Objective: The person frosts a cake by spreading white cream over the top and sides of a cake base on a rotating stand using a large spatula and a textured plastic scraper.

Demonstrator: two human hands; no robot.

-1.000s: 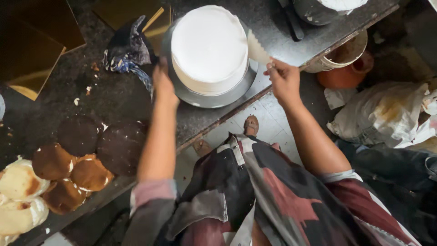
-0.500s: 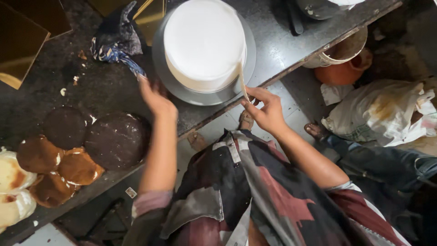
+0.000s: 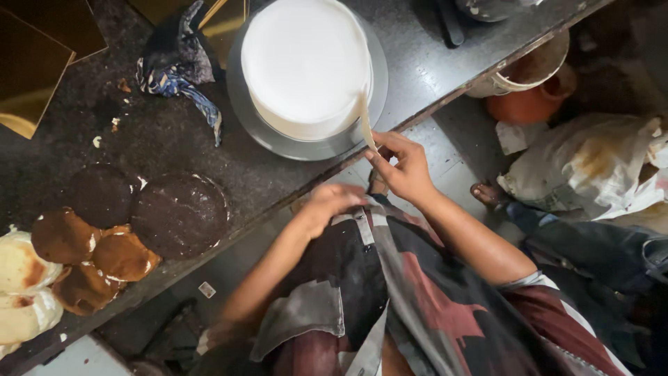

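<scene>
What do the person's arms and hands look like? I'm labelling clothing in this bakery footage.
Both hands, left hand and right hand, are bare, with no gloves, rings or watch visible. Both forearms are bare too. Short sleeves end near the elbows: the right sleeve is dark red with a pale striped cuff. The left sleeve is blurred, with a pale edge.

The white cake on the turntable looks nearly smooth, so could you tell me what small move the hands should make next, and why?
Probably bring the left hand up to the grey turntable rim to turn it. The right hand holds a thin scraper against the side of the white cake, while the left hand is off the counter, near the apron, so nothing is rotating the cake.
</scene>
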